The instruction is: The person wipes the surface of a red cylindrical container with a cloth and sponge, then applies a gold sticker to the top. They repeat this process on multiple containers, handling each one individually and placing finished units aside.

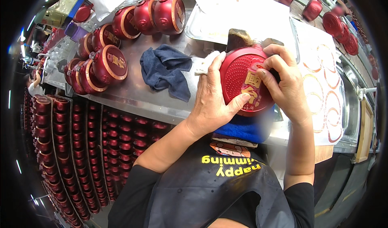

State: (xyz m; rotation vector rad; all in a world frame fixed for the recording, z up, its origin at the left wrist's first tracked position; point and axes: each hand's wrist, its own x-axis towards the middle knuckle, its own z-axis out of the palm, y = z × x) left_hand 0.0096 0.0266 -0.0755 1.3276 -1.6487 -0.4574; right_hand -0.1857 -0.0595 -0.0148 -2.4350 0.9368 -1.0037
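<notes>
A round, flat-faced red bottle (234,74) is held upright before my chest, its face toward me, with raised dots and a gold decal (252,80). My left hand (210,96) is closed around its left side, thumb on the lower face. Curled fingers of my right hand (285,78) pinch at the decal's upper right edge, the thumb tip against it. Whether a film is between those fingertips is too small to tell. A white cloth (207,64) lies beside my left fingers. Behind the bottle stands a dark block with a tan top (239,38).
A crumpled navy cloth (165,70) lies on the metal table (133,78). Finished-looking red bottles (110,64) with copper rims stand at left. White sheets with ring-shaped decals (332,107) lie at right, near a metal sink (351,102). Racks of red bottles (87,139) stand below left.
</notes>
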